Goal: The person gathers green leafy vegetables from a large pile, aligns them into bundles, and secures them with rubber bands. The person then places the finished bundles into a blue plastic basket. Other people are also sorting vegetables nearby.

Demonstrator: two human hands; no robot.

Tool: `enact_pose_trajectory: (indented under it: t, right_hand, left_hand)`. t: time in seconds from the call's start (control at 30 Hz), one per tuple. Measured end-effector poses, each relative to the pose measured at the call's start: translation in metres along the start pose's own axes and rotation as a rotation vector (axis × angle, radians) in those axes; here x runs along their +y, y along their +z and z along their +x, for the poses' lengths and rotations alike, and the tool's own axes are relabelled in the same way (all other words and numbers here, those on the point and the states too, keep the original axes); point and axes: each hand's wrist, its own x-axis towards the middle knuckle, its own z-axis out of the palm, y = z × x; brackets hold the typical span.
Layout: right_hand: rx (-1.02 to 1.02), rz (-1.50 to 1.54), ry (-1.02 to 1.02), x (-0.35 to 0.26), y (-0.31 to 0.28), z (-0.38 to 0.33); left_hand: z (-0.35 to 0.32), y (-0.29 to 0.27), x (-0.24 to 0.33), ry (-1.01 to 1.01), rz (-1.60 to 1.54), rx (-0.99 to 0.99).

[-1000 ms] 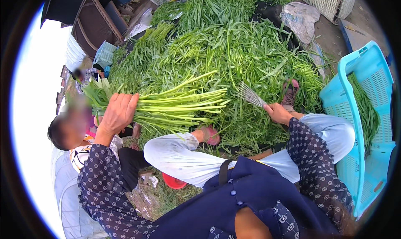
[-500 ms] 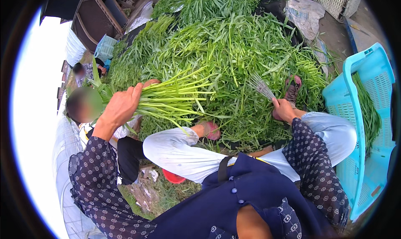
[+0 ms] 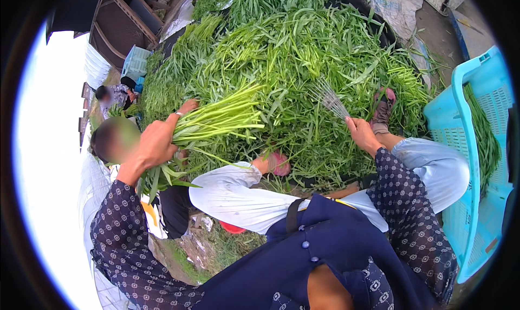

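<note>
My left hand [image 3: 156,145] is closed around a bunch of long-stemmed leafy greens [image 3: 222,116], held in the air left of my knees. The pale cut stem ends point right, and the leaves hang below my fist. In my right hand [image 3: 364,135], near my right shin, is a small hand rake [image 3: 331,100] with thin fanned metal tines. Its tines point up and left over a large heap of the same greens [image 3: 303,55]; whether they touch it I cannot tell. The fingers of my right hand wrap the handle end.
A turquoise plastic crate [image 3: 465,147] with greens inside leans at my right. At my left sits another person [image 3: 116,139], with a hand [image 3: 188,106] just beyond my bunch. Farther off is a second person [image 3: 116,96] near a light blue crate [image 3: 135,61]. A red container [image 3: 232,227] lies behind my left thigh.
My left hand has turned the bunch, so its leaves now hang below the fist, and its stem ends sit farther left. The rake has shifted slightly up and left with my right hand.
</note>
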Motion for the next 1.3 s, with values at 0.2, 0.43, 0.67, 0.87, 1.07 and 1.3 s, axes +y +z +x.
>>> enact_pose_trajectory:
  t: [0.2,0.43,0.67,0.87,1.07,1.3]
  right_hand:
    - [-0.253,-0.128,-0.658,-0.148,0.028,-0.029]
    - [0.128,-0.297,-0.053,0.004,0.004,0.026]
    - [-0.018,-0.359,-0.837,-0.089,0.038,-0.008]
    - [0.268,-0.428,-0.695,-0.095,0.036,0.05]
    - [0.343,-0.243,-0.27,-0.034,-0.022,0.023]
    - [-0.164,-0.402,-0.683,-0.121,0.011,0.031]
  left_hand:
    - [0.037,-0.005,0.004,-0.109,-0.45,-0.351]
    - [0.02,-0.015,-0.022,-0.243,-1.004,-0.559]
    - [0.021,0.015,-0.043,-0.375,-1.232,-0.434]
    - [0.018,0.019,-0.039,-0.333,-1.188,-0.555]
    - [0.008,0.029,-0.05,-0.431,-1.179,-0.501]
    - [0.02,0.021,-0.013,-0.289,-1.039,-0.52]
